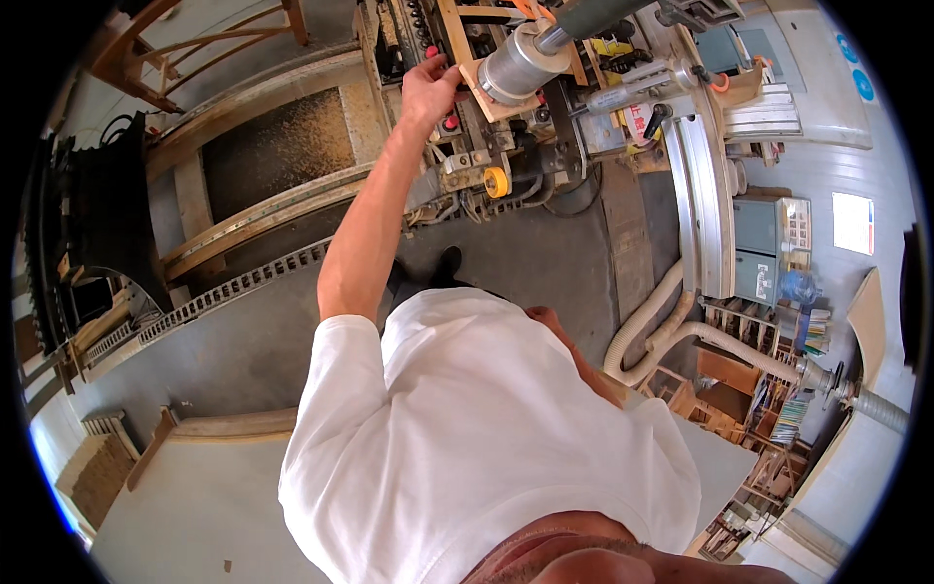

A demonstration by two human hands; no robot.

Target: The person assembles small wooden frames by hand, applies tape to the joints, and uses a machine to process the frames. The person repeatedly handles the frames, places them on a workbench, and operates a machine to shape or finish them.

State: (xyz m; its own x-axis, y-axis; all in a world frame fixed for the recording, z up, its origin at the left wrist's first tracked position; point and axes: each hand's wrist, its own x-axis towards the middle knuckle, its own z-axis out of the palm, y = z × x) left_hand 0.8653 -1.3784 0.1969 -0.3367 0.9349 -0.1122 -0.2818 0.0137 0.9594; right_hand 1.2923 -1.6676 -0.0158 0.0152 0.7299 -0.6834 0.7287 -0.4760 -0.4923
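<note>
My left hand (428, 94) reaches out over the machine (467, 161) at the top of the view. Its fingers are partly bent and apart, beside the left edge of a light wooden board (491, 105). A red knob (432, 53) sits right at the fingertips; whether they touch it I cannot tell. Another red knob (450, 123) is just below the hand. Over the board stands a silver cylindrical head (522, 66) on a grey arm. My right arm (581, 362) hangs at my side, its hand (541, 316) mostly hidden by the white shirt, fingers not visible.
A yellow round knob (497, 182) sticks out at the machine's near side. Sawdust (302, 136) lies in the frame on the left, with a cable chain (243, 289) along it. Ridged hoses (647, 341) curve over the floor at right, near wooden shelves (725, 384).
</note>
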